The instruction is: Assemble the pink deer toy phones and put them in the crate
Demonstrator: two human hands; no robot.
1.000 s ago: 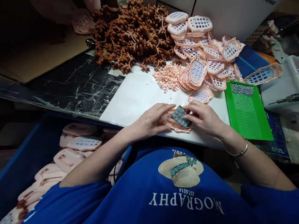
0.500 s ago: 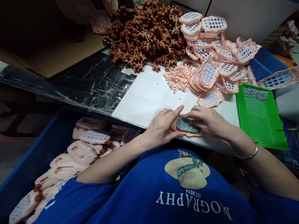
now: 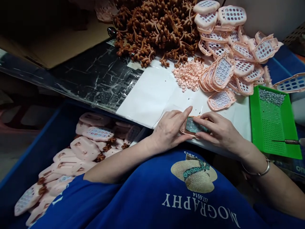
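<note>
Between my two hands, at the front edge of the white work surface, lies a pink plastic shell (image 3: 183, 129) with a greenish circuit board (image 3: 194, 125) in it. My left hand (image 3: 168, 130) grips the shell's left end, thumb along the near rim and index finger at the far side. My right hand (image 3: 218, 129) closes over the right end, fingertips on the board and thumb at the near rim. Its fingers hide that end. Just beyond lies a pink shell with a pale keypad (image 3: 221, 99), beside a heap of small pink round pieces (image 3: 189, 75).
Brown branched plastic parts (image 3: 157, 31) are heaped at the back, with stacked pink shells (image 3: 232, 16) on the right. A green tray (image 3: 274, 140) holds screws (image 3: 271, 97); a thin screwdriver (image 3: 292, 142) crosses it. A blue bin (image 3: 35, 143) of pink housings (image 3: 84, 148) stands lower left.
The camera view has shifted, so the scene sits further right. My right thumb has come to the shell's near rim, and my right fingers lie across the board's right part. The screwdriver shows more fully.
</note>
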